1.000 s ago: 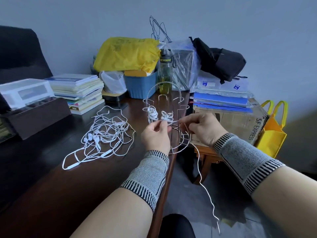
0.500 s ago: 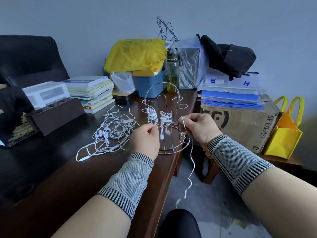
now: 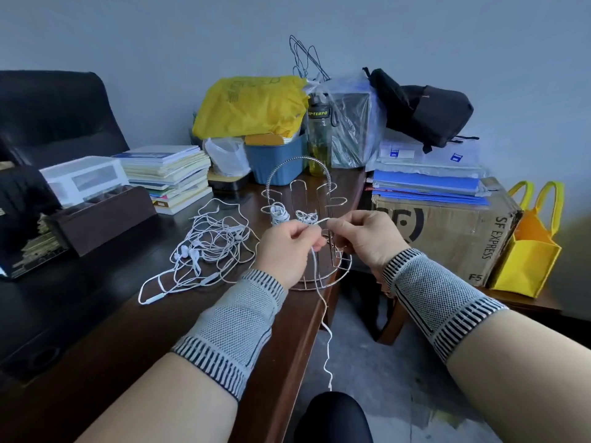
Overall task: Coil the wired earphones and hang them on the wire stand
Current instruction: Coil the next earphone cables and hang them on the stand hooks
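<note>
A silver wire stand (image 3: 300, 174) sits at the dark desk's right edge, with two coiled white earphones (image 3: 279, 215) hung on its hooks. In front of it my left hand (image 3: 287, 247) and my right hand (image 3: 361, 238) both pinch one white earphone cable (image 3: 321, 302). A short stretch runs taut between the hands, and the rest dangles past the desk edge toward the floor. A tangle of several loose white earphones (image 3: 208, 247) lies on the desk to the left.
Stacked books (image 3: 169, 174), a brown organiser box (image 3: 105, 215), a blue bin (image 3: 275, 161) under a yellow bag and a bottle (image 3: 318, 139) crowd the desk's back. A cardboard box (image 3: 447, 228) and yellow tote (image 3: 531, 251) stand right. My knee (image 3: 332, 417) is below.
The view shifted and both hands rose in front of the stand. The hands drew closer together, and the dangling cable now hangs from the left hand instead of the right.
</note>
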`<state>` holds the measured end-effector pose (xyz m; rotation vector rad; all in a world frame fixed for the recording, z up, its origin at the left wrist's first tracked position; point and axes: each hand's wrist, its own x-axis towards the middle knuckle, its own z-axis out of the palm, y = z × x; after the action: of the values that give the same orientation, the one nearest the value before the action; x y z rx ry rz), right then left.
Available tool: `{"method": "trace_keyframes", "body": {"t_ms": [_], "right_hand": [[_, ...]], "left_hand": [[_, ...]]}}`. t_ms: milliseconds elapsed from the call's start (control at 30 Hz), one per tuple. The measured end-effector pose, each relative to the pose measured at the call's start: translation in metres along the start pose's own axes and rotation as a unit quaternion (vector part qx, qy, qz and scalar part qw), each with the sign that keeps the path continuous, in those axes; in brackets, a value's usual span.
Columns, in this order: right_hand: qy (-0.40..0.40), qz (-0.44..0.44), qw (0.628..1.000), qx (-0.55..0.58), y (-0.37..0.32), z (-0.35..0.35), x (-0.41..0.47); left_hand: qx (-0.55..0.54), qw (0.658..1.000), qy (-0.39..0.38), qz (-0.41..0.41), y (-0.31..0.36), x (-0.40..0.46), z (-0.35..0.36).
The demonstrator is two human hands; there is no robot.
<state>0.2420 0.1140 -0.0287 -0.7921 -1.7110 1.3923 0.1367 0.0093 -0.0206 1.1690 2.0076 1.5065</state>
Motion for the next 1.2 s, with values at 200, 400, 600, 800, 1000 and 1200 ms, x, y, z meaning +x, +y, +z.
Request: {"method": "trace_keyframes", "body": {"t_ms": [200,400,600,800,1000,1200], "right_hand": [[0.022,0.077,0.984,0.162,-0.002,0.012,0.001],[0.077,0.121,0.957,0.253,-0.012,0.027,-0.001],[0.14,0.111,0.98,0.091,-0.013,0.031,0.006],[0.14,0.142,0.976,0.093,-0.015,0.031,0.01],[0.126,0.161,0.975,0.087,-0.01,0.029,0.012],[0.148,0.156,0.974,0.07,-0.01,0.03,0.017]], "left_hand": [[0.154,0.984,0.046,0.082,0.016,0.012,-0.032],[0.258,0.951,0.134,0.107,0.031,0.025,-0.033],[0.416,0.895,0.134,0.093,0.033,0.034,-0.031],[0.462,0.865,0.133,0.145,0.028,0.028,-0.032],[0.484,0.856,0.094,0.158,0.012,0.021,-0.031],[0.424,0.89,0.037,0.165,0.004,0.018,-0.034]]}}
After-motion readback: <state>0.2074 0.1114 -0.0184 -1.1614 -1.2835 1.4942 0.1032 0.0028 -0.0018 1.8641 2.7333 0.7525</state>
